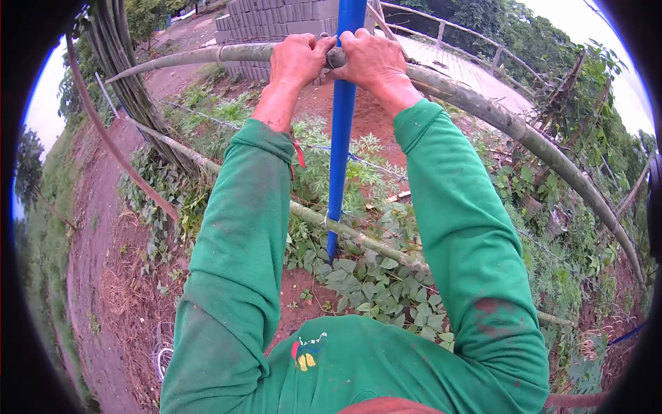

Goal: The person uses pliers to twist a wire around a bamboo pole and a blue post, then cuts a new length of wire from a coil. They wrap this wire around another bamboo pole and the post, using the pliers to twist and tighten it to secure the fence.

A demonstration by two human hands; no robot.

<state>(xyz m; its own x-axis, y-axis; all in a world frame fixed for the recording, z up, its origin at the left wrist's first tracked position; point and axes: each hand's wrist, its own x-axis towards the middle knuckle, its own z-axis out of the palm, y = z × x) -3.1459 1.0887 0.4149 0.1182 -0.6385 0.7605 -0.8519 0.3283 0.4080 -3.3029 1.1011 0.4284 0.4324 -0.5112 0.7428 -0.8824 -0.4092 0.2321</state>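
Note:
A bamboo pole runs crosswise in front of a blue post at the top of the head view. My left hand is closed over the pole just left of the post, thumb pointing inward. On the other side, my right hand also grips the pole, its thumb and fingers curled close to the post. A dark, rounded piece of the pole shows between my two thumbs. Whether a thin wire or tie is in my fingertips cannot be made out. A lower bamboo pole crosses the post, with a pale tie there.
Barbed wire stretches between the two poles. Leafy plants surround the post's foot. Tall bundled stems stand at left, beside a dirt path. Stacked grey blocks and a railed concrete way lie beyond.

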